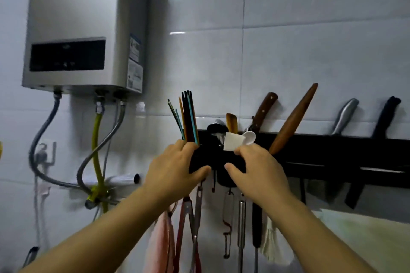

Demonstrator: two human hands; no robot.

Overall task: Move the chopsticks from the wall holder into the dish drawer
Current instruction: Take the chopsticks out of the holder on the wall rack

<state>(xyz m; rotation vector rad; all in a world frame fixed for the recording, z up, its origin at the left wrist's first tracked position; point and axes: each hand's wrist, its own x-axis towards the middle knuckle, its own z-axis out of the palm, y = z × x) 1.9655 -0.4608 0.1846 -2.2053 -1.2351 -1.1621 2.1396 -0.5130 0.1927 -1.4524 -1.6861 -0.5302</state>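
Leftmost on the tiled wall hangs a grey water heater (73,29), its hoses looping down below it. Next comes the bundle of chopsticks (188,117), standing nearly upright in the left cup of the black wall holder (210,157), with a few leaning off to the left. Their long axis runs up and down, tips hidden inside the cup. The left hand (177,166) is wrapped around that cup, fingers at its rim touching the base of the chopsticks and thumb pressed across the front; it grips the holder rather than the sticks themselves, as far as can be told. Just to the right, the right hand (255,168) clasps the neighbouring cup in the same way, beneath a white spoon (235,141) and other utensils. Further right a wooden rolling pin (292,119) and several knife handles lean along the black rack (332,150).

The chopsticks lie directly above the left hand, so that hand is the nearer one; a straight upward pull along their length would likely free them. The dish drawer is not in view.
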